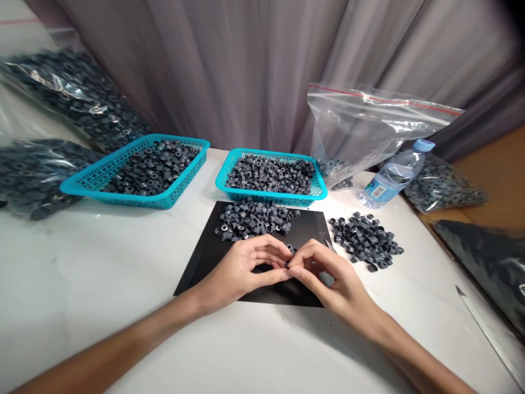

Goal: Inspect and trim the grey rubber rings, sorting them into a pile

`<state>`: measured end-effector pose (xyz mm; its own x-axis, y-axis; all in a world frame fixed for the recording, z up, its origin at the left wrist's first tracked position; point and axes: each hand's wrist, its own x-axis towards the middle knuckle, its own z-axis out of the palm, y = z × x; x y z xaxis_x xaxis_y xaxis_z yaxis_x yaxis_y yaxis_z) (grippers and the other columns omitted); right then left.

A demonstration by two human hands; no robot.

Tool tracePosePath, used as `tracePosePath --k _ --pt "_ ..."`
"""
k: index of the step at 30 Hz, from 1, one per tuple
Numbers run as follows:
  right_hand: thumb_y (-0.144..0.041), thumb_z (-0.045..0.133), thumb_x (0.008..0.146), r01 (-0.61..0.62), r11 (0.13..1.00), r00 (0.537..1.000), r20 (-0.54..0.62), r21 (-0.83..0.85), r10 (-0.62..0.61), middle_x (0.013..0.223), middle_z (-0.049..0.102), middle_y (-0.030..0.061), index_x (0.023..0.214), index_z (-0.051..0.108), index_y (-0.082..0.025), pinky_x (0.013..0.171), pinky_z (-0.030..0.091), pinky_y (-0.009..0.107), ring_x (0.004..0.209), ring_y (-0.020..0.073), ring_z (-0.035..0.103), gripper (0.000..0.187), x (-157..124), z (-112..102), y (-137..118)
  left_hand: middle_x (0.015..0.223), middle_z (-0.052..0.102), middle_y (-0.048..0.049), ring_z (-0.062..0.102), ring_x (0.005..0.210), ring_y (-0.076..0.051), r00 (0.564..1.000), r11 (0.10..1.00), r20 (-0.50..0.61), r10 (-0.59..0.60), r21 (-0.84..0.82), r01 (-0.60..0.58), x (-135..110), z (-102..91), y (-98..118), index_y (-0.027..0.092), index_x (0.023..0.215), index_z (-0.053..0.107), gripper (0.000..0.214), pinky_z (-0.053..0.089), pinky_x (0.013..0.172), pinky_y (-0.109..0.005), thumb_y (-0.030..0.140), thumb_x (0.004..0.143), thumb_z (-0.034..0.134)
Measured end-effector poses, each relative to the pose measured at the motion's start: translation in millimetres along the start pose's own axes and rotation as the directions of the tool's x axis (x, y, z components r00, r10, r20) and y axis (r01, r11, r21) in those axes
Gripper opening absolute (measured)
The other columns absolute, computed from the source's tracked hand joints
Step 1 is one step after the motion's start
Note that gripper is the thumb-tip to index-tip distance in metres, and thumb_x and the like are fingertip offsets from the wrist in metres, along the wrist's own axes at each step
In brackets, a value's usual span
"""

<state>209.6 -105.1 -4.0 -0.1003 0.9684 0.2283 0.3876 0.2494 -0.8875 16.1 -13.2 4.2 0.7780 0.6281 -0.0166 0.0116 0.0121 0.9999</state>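
L hand (252,265) & R hand (338,276) meet over blk mat (202,261), thumbs/fingers nearly closed, both pinching sm. dk-grey part (287,264) b/w fingertips. Similar pcs piled (250,220) just beyond, mostly on mat; 2nd pile (367,242) on desk (123,262), R side. Ctr basket (266,196) & L basket (172,198), both blue, hold more pcs. Water btl (391,178) R of ctr basket.

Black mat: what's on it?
Mostly small grey parts, heaped toward its far edge. Whatever the left hand and right hand cover on the black mat can't be seen.
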Motion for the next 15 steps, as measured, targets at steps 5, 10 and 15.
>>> tracePosePath --k 5,10,15 --pt "-0.037 0.049 0.103 -0.063 0.995 0.998 0.013 0.074 0.063 0.079 0.052 -0.0016 0.093 0.056 -0.022 0.060 0.040 0.025 0.066 0.0122 0.048 0.019 -1.4 4.2 -5.0 0.093 0.070 0.0007 0.068 0.093 -0.013 1.000 0.998 0.012 -0.001 0.059 0.000 1.1 -0.8 3.1 0.019 0.096 0.067 0.019 0.053 0.090 -0.025 0.024 0.082 0.077" --pt "-0.041 0.048 0.101 -0.054 0.984 0.943 -0.332 -0.173 -0.007 0.078 0.057 0.0009 0.092 0.055 -0.021 0.058 0.040 0.027 0.063 0.0138 0.052 0.023 6.6 -28.8 -1.9 0.100 0.071 -0.0014 0.067 0.094 -0.014 1.000 0.991 0.005 0.007 0.132 -0.007 2.4 -5.6 5.5 0.019 0.098 0.066 0.023 0.052 0.091 -0.027 0.029 0.081 0.078" --pt "-0.048 0.048 0.098 -0.561 0.495 0.740 -0.670 -0.664 -0.061 0.064 0.056 0.0038 0.077 0.055 -0.021 0.053 0.024 0.031 0.053 0.0173 0.045 0.035 6.1 -94.1 29.4 0.103 0.071 -0.0030 0.066 0.095 -0.016 0.997 0.972 0.005 0.072 0.224 -0.071 3.0 -10.2 8.5 0.019 0.101 0.065 0.024 0.052 0.090 -0.030 0.032 0.083 0.076"
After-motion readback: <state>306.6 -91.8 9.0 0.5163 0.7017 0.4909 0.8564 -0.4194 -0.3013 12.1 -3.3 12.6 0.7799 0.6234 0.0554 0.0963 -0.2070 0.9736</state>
